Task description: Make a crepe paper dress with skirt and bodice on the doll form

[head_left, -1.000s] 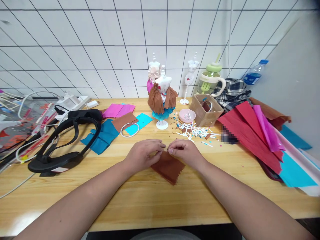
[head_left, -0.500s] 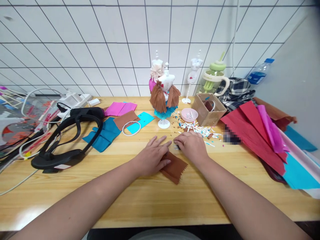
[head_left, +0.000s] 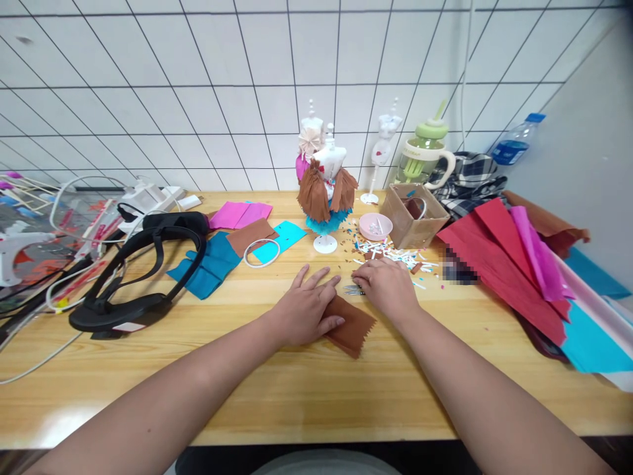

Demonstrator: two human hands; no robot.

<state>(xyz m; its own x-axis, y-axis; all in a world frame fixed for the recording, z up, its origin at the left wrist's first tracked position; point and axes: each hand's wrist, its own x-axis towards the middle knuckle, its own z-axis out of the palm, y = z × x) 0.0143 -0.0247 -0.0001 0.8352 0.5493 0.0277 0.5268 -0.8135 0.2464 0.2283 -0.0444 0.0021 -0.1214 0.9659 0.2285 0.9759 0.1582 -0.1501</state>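
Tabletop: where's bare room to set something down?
Bare: tabletop between left forearm and right forearm, on the near side of the brown cloth; also between right forearm and red cloth. Crowded: beyond the right hand, with white scraps, pink bowl and cardboard box.

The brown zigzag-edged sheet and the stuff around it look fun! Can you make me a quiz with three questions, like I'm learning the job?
1. True or false: the left hand rests on the brown zigzag-edged sheet.
2. What is at the fingers of the right hand? A) water bottle B) small scissors C) white ring
3. What colour is the bowl beside the cardboard box?

Key: 1. True. 2. B. 3. Pink.
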